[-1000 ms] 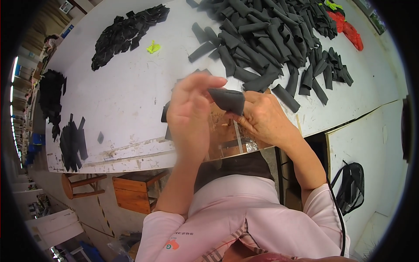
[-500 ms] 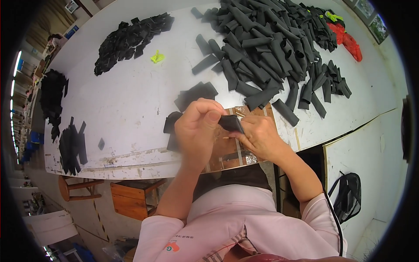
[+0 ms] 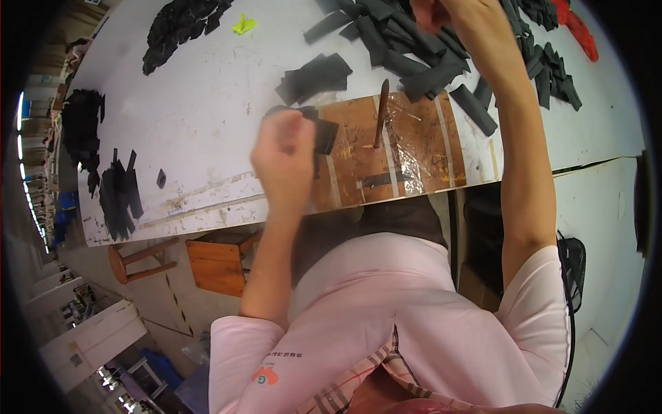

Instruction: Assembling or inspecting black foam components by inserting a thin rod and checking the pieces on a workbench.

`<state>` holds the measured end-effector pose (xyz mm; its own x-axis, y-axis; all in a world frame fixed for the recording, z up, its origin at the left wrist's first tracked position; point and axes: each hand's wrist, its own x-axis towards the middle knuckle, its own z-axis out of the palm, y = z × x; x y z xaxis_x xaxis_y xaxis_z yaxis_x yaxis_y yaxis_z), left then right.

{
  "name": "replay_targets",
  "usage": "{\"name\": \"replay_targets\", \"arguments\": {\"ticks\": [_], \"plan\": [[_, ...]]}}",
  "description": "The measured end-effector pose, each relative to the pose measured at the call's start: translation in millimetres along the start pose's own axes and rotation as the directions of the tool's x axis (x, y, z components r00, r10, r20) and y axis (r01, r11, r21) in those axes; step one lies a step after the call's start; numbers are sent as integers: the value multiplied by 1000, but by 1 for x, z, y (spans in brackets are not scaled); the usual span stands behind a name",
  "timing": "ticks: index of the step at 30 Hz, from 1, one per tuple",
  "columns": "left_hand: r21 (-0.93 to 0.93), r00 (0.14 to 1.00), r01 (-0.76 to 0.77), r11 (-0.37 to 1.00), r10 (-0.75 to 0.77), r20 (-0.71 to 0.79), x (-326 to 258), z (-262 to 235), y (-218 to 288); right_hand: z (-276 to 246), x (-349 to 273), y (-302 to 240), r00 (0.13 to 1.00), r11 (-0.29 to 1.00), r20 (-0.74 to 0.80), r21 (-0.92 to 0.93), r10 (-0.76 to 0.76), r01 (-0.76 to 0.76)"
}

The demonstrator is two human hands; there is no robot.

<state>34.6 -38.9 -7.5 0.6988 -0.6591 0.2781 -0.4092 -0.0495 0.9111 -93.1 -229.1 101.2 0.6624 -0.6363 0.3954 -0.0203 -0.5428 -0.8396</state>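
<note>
My left hand (image 3: 284, 157) is closed over the near edge of the white table (image 3: 200, 131), pinching a flat dark grey piece (image 3: 325, 135) that sticks out to its right. My right hand (image 3: 447, 11) is stretched far up into the big pile of dark rolled pieces (image 3: 414, 52); the frame's top edge cuts its fingers off. Between the hands lies a brown, tape-covered work board (image 3: 414, 148) with a thin wooden stick (image 3: 381, 110) on it. A small stack of flat dark pieces (image 3: 314, 76) rests just beyond the left hand.
A heap of black scraps (image 3: 178, 27) and a yellow-green bit (image 3: 243, 26) lie at the far left of the table, red pieces (image 3: 580, 33) at the far right. More black pieces (image 3: 118, 196) sit at the left end. A wooden stool (image 3: 141, 257) and crate (image 3: 219, 265) stand below.
The hands were together over the board working one dark piece. They have parted: the right hand has reached up into the pile, the left has dropped toward the table's near edge with the piece.
</note>
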Motion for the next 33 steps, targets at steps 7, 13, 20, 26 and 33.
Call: {"name": "replay_targets", "arguments": {"ticks": [7,13,20,26,33], "plan": [[705,986,-161,691,77,149,-24,27,-46,60,-120,32,957,953,11,92,290,-290],[649,958,-281,707,247,146,-14,21,-61,83,-164,30,879,894,246,82,409,-440],[-710,960,269,651,-242,142,-21,-37,-18,118,-145,33,745,446,502,598,439,-666],[-821,873,463,334,-332,357,-58,-41,-7,138,-131,27,780,132,473,815,410,-564],[-624,871,417,661,-487,66,-65,-35,-34,146,-126,18,978,952,-14,232,209,-200]]}}
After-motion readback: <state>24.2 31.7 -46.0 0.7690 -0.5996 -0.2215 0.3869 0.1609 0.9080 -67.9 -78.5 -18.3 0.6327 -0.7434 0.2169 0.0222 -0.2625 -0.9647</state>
